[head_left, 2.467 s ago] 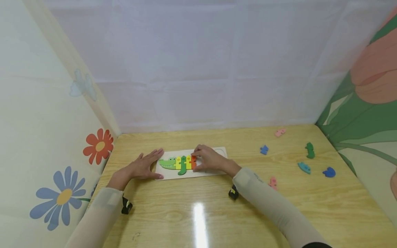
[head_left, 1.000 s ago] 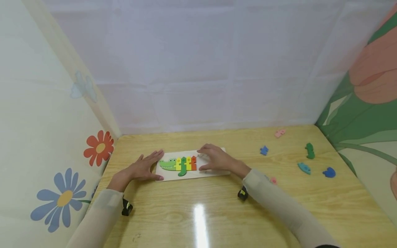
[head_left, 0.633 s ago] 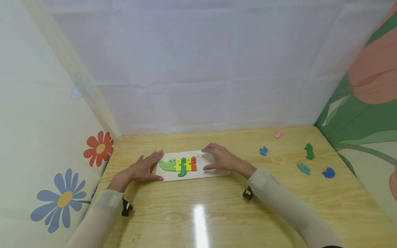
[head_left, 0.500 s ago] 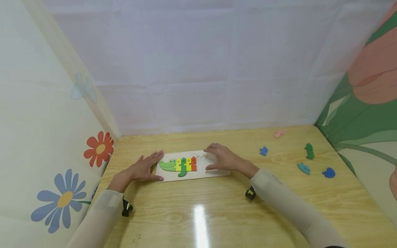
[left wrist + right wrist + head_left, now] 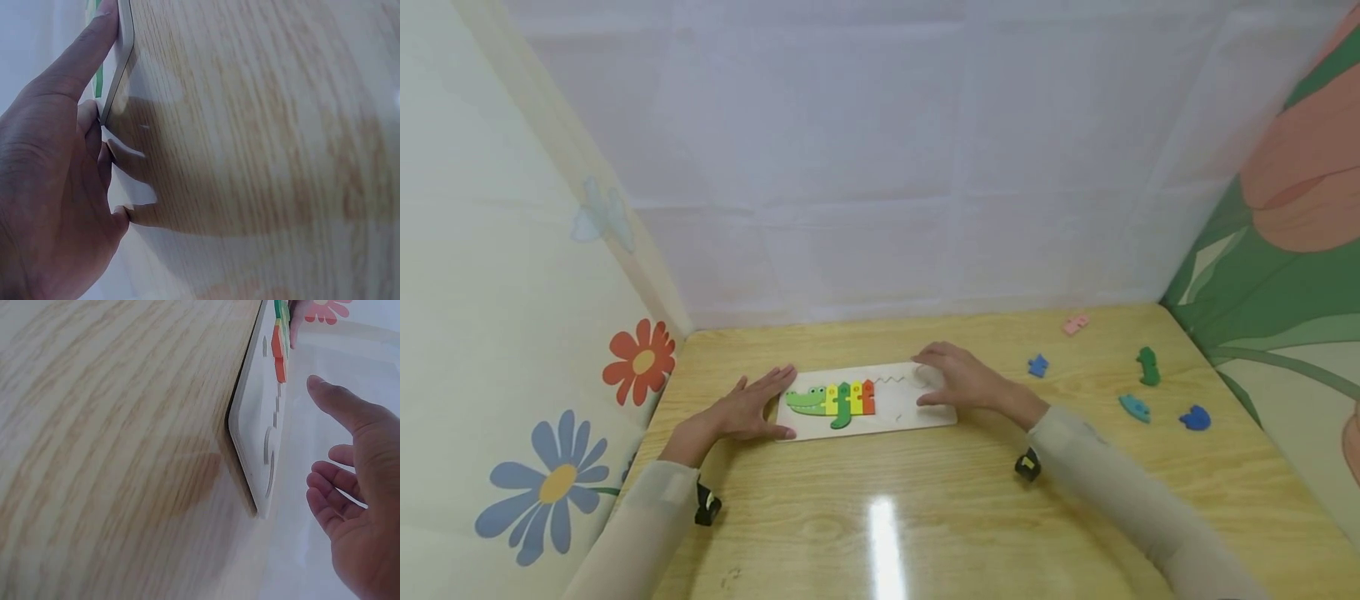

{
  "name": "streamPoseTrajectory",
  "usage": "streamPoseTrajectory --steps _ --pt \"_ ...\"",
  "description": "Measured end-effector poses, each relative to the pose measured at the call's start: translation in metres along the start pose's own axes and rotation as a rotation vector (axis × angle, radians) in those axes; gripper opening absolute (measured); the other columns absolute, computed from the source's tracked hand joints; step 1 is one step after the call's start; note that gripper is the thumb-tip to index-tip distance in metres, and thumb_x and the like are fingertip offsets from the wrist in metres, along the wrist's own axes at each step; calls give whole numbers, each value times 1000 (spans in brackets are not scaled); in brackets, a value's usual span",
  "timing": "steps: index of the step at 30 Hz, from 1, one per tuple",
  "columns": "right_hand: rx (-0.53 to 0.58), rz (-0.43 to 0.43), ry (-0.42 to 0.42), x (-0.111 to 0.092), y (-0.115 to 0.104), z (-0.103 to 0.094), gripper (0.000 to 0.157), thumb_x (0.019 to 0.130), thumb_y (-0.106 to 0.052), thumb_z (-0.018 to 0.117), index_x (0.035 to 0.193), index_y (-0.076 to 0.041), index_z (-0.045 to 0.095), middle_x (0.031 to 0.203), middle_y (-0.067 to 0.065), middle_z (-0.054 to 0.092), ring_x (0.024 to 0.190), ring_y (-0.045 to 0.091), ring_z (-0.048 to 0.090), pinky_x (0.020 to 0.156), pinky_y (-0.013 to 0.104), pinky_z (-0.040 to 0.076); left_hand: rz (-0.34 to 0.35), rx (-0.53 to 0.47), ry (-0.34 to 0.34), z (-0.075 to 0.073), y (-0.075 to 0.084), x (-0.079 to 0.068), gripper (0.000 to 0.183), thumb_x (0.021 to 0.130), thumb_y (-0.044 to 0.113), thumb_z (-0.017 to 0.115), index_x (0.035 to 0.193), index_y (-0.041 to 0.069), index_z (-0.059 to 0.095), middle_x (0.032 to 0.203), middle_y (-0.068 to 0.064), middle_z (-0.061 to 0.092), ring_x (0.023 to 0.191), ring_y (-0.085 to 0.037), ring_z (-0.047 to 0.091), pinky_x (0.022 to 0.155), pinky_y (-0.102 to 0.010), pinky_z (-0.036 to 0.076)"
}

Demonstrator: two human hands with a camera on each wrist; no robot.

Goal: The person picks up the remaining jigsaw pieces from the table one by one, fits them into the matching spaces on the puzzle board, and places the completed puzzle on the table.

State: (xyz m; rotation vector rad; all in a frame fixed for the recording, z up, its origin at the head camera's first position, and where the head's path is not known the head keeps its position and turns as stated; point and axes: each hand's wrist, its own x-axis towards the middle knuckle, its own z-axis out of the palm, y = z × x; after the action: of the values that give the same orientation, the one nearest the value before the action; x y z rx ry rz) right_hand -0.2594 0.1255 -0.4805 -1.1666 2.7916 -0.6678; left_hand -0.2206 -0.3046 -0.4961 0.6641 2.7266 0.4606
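Thumb [image 5: 785,431] spread wide from the fingers [image 5: 772,380], the left hand [image 5: 741,412] rests at the left end of the white board [image 5: 891,417], thumb tip at the near corner, fingers lying over the far one. Over at the other end, the right hand [image 5: 966,383] arches above the board, thumb and fingertips well parted, and the right wrist view shows a gap between them and the surface. So the board lies between the two hands, flat on the wooden table [image 5: 805,542]. And here's the row in it: green crocodile head [image 5: 807,399] nearest the left hand, then a yellow piece [image 5: 831,397], a green legged piece [image 5: 842,408], a second yellow piece [image 5: 857,397] and a red-orange piece [image 5: 868,398], snug side by side! A zigzag groove [image 5: 891,380] runs on towards the right hand.

Now the edges: a broad sweep of wood before the board's near side, a narrower strip between its far side and the table's back edge. Well off to the right, the loose ones: a small blue piece [image 5: 1038,365] closest, wood all the way between it and the board, a pink piece [image 5: 1075,324] near the back edge, then a light blue piece [image 5: 1134,407], a rounded blue piece [image 5: 1195,418] and a dark green piece [image 5: 1148,367].
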Motion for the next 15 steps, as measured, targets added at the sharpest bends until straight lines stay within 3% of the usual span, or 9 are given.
streamPoseTrajectory --steps 15 --pt "-47 -68 53 -18 18 -13 78 83 -39 92 141 3 63 136 23 66 127 39 62 111 53 50 2 1 2 -1 2 -1 112 88 59 81 167 1 25 175 -20 20 160 -48 16 119 -82 7"
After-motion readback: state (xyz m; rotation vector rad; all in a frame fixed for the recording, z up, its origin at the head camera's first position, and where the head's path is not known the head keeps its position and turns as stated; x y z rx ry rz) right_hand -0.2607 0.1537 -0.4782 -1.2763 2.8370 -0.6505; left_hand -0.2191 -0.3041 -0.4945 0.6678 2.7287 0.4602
